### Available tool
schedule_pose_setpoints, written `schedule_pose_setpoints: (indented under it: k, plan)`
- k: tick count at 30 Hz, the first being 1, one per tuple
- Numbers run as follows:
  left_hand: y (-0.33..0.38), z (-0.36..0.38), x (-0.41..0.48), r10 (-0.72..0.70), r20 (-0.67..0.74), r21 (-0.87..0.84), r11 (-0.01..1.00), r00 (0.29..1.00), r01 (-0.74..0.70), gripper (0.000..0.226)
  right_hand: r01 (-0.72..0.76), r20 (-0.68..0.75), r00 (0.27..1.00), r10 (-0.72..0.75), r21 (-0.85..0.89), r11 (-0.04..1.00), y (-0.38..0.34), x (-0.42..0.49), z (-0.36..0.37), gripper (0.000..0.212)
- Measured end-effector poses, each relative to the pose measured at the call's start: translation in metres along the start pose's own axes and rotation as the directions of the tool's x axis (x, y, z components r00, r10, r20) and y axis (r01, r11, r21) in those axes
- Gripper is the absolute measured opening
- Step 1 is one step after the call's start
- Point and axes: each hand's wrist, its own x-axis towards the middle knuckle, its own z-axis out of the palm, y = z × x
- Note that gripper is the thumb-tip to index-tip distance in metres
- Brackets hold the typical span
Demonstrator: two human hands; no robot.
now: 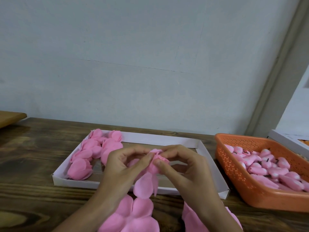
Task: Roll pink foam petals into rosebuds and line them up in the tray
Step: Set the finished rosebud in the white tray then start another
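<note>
Table: dark wood, pale wall behind.
Rosebud: frame middle, long way pointing down, above the tray.
Left hand: pinches its left side.
Right hand: pinches its right side.
Finished buds: tray's left part; I think this one goes just beside them.

wooden table | orange basket at its right end | pale wall behind

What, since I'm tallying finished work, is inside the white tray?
In the white tray, pink rosebuds lie in two rows at left. The left hand and right hand, rolling another bud, cover its middle.
</note>
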Motion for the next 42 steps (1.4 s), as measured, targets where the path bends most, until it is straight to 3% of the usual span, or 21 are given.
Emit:
schedule_pose_setpoints:
  k: [5,11,15,21,30,35,38,42]
  plan:
    - [0.0002,0.0019,-0.0002,0.063,-0.018,0.069,0.996,0.998,-0.061,0.017,-0.033,-0.015,0.999,0.034,0.084,0.996,-0.0013,0.0001,-0.0005,0.012]
    - [0.0019,0.0017,0.0005,0.083,0.001,0.095,0.992,0.997,-0.083,0.018,-0.050,-0.094,0.994,0.060,0.105,0.993,-0.0009,0.0009,-0.0010,0.036]
    - [0.0003,-0.0024,0.0019,-0.006,0.071,0.039,0.999,0.997,0.003,0.024,-0.057,-0.100,0.993,0.068,0.113,0.992,-0.0006,0.0024,-0.0036,0.033]
    - [-0.0004,-0.0035,0.0033,-0.058,-0.061,-0.043,0.997,0.996,0.056,0.017,-0.056,-0.022,0.998,0.060,0.124,0.991,-0.0026,0.0023,-0.0034,0.032]
    - [-0.0019,-0.0029,0.0017,-0.015,-0.083,-0.027,1.000,0.996,0.013,0.018,-0.044,-0.065,0.997,0.049,0.080,0.996,0.0000,0.0000,0.0028,0.031]
    - [0.0008,-0.0020,0.0016,-0.001,-0.065,-0.017,1.000,0.998,0.000,0.013,-0.069,-0.081,0.994,0.069,0.007,0.998,-0.0008,0.0002,0.0018,0.045]
    - [0.0047,-0.0028,0.0015,0.038,-0.012,0.025,0.999,0.999,-0.037,0.012,-0.093,-0.026,0.995,0.094,0.029,0.995,-0.0016,0.0010,-0.0008,0.048]
    - [0.0060,-0.0029,0.0021,0.038,0.021,0.022,0.999,0.999,-0.038,0.011,-0.083,0.065,0.995,0.081,0.014,0.996,-0.0028,0.0017,-0.0013,0.035]
